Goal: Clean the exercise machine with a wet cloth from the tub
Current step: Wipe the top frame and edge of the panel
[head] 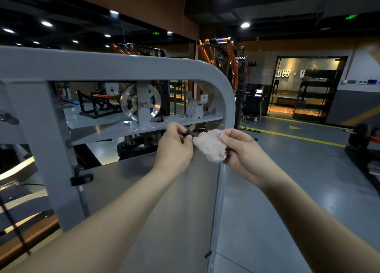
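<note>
Two bare arms reach forward from the bottom of the view. The left grip has its fingers curled, and the tips pinch a small black part; what that part is, I cannot tell. The right grip is closed around a fluffy pink cloth, bunched into a ball. The cloth sits between both grips and touches the left fingertips. It is held in the air in front of the grey exercise machine, just below the edge of a flat grey shelf. On the shelf stands a shiny metal wheel. Farther off, yellow lines cross the grey floor. Orange machines and a lit doorway are at the back.
</note>
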`<control>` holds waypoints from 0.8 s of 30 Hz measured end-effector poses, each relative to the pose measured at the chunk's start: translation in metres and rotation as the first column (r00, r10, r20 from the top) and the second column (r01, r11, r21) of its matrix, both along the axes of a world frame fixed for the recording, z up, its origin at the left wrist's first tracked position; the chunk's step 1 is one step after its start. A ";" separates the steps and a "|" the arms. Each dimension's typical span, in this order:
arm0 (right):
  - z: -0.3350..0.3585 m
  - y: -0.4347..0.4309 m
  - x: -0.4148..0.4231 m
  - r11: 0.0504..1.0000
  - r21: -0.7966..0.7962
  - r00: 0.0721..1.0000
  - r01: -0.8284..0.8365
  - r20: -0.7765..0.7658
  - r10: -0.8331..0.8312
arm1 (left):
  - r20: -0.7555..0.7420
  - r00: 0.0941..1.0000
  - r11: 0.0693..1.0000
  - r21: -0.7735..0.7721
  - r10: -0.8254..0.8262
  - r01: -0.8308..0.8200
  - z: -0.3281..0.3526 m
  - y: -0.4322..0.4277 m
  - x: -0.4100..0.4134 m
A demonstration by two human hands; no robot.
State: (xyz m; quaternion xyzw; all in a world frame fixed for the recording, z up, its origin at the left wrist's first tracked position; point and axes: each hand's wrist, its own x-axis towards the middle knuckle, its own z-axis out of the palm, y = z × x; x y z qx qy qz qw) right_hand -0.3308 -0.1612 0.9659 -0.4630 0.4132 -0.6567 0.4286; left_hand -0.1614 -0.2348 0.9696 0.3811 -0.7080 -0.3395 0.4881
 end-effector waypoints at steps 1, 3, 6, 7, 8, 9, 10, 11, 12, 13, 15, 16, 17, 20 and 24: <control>0.001 -0.002 0.002 1.000 -0.008 1.000 0.007 0.004 -0.007 | -0.016 0.999 0.999 0.000 -0.049 0.049 0.001 0.001 -0.001; 0.003 -0.006 0.007 0.999 -0.028 0.999 0.034 -0.010 -0.034 | -0.111 0.960 0.956 0.122 -0.256 0.268 0.002 0.004 -0.001; 0.003 -0.012 0.011 0.986 -0.066 0.981 0.153 -0.108 -0.160 | -0.098 0.903 0.886 0.175 -0.419 0.430 0.000 0.007 0.000; 0.002 -0.015 0.012 0.979 -0.081 0.971 0.185 -0.138 -0.195 | -0.061 0.906 0.895 0.142 -0.418 0.423 -0.002 0.007 -0.001; 0.002 -0.017 0.012 0.974 -0.091 0.964 0.207 -0.149 -0.219 | -0.023 0.923 0.918 0.096 -0.385 0.385 -0.003 0.003 -0.002; 0.002 -0.019 0.012 0.971 -0.095 0.963 0.219 -0.142 -0.231 | 0.014 0.947 0.946 0.051 -0.322 0.321 -0.003 -0.001 -0.003; 0.002 -0.021 0.012 0.970 -0.091 0.964 0.226 -0.118 -0.236 | 0.046 0.970 0.971 0.025 -0.238 0.237 -0.003 -0.006 -0.003; 0.004 -0.022 0.012 0.970 -0.080 0.968 0.231 -0.077 -0.237 | 0.069 0.984 0.987 0.023 -0.163 0.162 -0.001 -0.009 -0.003; 0.006 -0.023 0.011 0.971 -0.066 0.972 0.231 -0.028 -0.233 | 0.087 0.991 0.995 0.009 -0.100 0.100 0.001 -0.011 -0.001; 0.008 -0.023 0.010 0.972 -0.052 0.974 0.228 0.013 -0.227 | 0.096 0.994 0.998 -0.028 -0.053 0.056 0.003 -0.011 0.000; 0.012 -0.024 0.007 0.978 -0.031 0.976 0.208 0.071 -0.205 | 0.097 0.995 0.990 -0.142 0.005 0.008 0.007 -0.010 0.001; 0.014 -0.025 0.006 0.980 -0.026 0.976 0.198 0.094 -0.195 | 0.093 0.996 0.985 -0.170 -0.006 0.022 0.009 -0.009 0.000; 0.015 -0.025 0.004 0.981 -0.024 0.975 0.195 0.111 -0.191 | 0.107 0.993 0.986 -0.157 -0.046 0.062 0.012 -0.008 -0.001; 0.018 -0.025 0.005 0.984 -0.035 0.973 0.177 0.155 -0.170 | 0.122 0.968 0.976 -0.002 -0.217 0.219 0.016 -0.005 -0.007; 0.018 -0.023 0.007 0.962 -0.095 0.966 0.257 0.015 -0.257 | -0.141 0.951 0.938 0.180 -0.274 0.297 0.013 -0.011 -0.017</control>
